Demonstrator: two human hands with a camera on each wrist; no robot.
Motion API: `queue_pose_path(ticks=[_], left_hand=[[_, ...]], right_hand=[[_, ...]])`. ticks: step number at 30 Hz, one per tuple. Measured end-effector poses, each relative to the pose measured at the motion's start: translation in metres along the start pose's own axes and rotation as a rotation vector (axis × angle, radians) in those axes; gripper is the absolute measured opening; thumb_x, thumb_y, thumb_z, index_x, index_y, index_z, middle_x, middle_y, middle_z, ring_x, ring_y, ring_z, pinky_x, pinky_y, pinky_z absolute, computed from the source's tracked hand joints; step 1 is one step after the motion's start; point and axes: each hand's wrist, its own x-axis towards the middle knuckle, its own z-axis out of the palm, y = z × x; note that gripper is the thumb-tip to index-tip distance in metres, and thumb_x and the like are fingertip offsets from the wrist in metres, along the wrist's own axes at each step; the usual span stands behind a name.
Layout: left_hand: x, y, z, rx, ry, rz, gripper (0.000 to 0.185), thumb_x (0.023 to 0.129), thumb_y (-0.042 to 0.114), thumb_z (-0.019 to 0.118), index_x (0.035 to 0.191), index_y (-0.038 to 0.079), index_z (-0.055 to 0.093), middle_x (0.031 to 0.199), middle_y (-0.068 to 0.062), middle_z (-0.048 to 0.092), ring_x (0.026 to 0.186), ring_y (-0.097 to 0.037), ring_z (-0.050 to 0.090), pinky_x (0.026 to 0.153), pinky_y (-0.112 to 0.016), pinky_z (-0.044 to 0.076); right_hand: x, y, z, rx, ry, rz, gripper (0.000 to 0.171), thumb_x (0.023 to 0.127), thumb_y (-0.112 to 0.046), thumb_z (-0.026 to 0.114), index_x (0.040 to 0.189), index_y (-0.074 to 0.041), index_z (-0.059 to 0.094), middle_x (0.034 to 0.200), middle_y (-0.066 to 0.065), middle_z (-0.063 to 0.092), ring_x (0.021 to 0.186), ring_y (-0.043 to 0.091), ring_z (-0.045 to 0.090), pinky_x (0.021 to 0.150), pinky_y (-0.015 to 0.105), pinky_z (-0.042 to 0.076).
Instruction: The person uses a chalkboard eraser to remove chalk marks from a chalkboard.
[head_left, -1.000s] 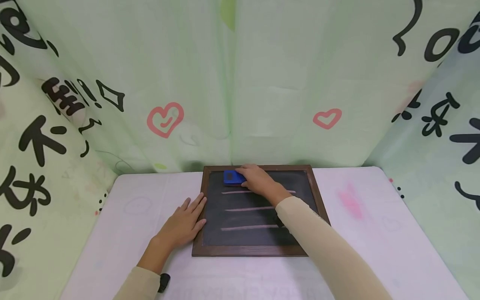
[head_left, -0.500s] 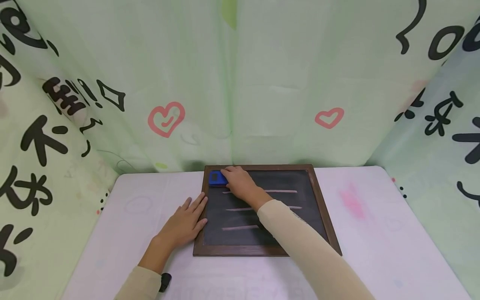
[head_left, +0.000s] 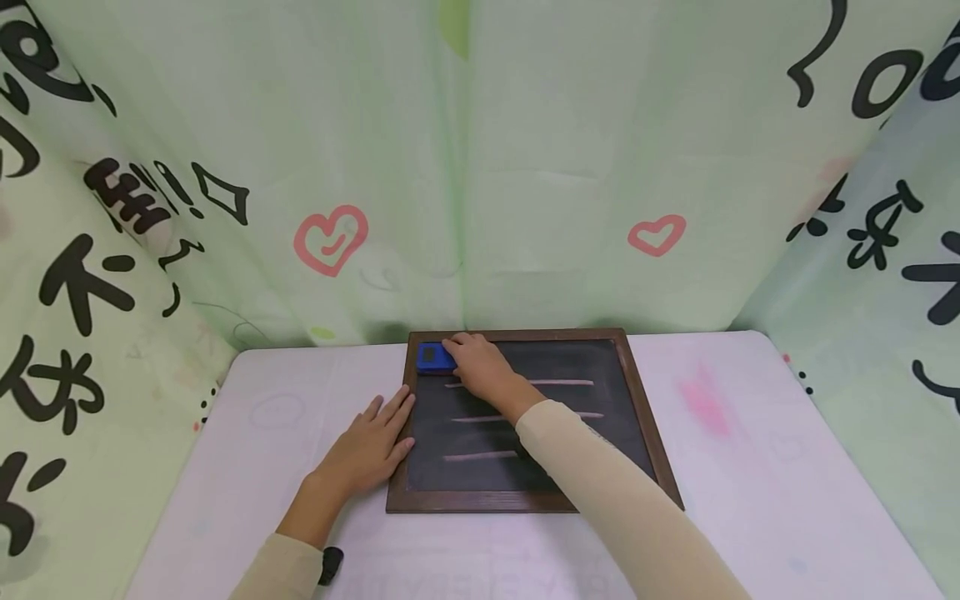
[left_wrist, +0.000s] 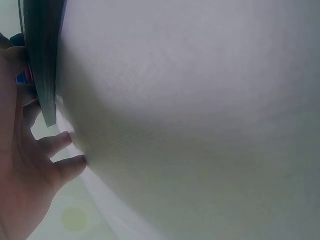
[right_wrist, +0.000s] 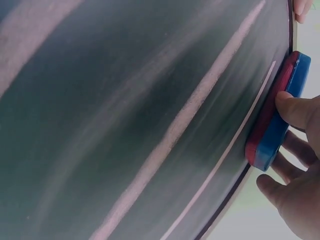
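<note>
Head view: a framed blackboard (head_left: 480, 437) lies on the bench (head_left: 720, 467), lower centre of the frame, bearing three pink chalk lines (head_left: 472, 457) partly hidden by the right forearm. The blue eraser (head_left: 433, 357) sits in the board's upper left corner; the right hand (head_left: 483, 367) has its grip closed round the eraser's right end. The left hand (head_left: 367, 446), left of centre, has its grip released, fingers extended, touching the board's left edge. A pale green curtain (head_left: 555, 167) with pink hearts (head_left: 330, 240) fills the upper frame. Left wrist view: the left hand occupies the left edge, fingers at the board's dark frame, upper left. Right wrist view: the eraser stands at right, its red side against the board, pinched between thumb and fingers; faint smears run between the lines.
</note>
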Motion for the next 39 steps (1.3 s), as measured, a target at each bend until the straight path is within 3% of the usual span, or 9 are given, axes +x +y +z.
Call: queue_pose_path(ticks=[8, 19, 39], left_hand=[[-0.001, -0.001, -0.001, 0.000, 0.005, 0.001, 0.066, 0.110, 0.040, 0.045, 0.165, 0.010, 0.025, 0.173, -0.007, 0.020, 0.153, -0.047, 0.030, 0.116, -0.067, 0.036], [-0.001, -0.004, -0.001, -0.003, 0.011, 0.016, 0.066, 0.110, 0.039, 0.046, 0.165, 0.009, 0.024, 0.173, -0.008, 0.019, 0.152, -0.048, 0.030, 0.116, -0.068, 0.036], [0.000, -0.004, 0.006, 0.009, 0.025, 0.016, 0.066, 0.110, 0.041, 0.045, 0.165, 0.011, 0.025, 0.173, -0.007, 0.020, 0.152, -0.047, 0.031, 0.116, -0.067, 0.036]], right_hand=[[-0.004, 0.017, -0.003, 0.016, -0.041, 0.030, 0.059, 0.101, -0.020, 0.069, 0.156, -0.011, 0.048, 0.155, 0.013, 0.050, 0.141, 0.035, 0.050, 0.116, 0.044, 0.046], [-0.019, 0.051, -0.007, 0.061, -0.032, 0.050, 0.060, 0.100, -0.017, 0.070, 0.155, -0.010, 0.048, 0.154, 0.015, 0.052, 0.141, 0.037, 0.050, 0.115, 0.048, 0.046], [-0.079, 0.131, -0.018, 0.157, -0.002, 0.058, 0.057, 0.099, -0.009, 0.069, 0.153, -0.003, 0.050, 0.154, 0.023, 0.050, 0.144, 0.044, 0.045, 0.118, 0.058, 0.039]])
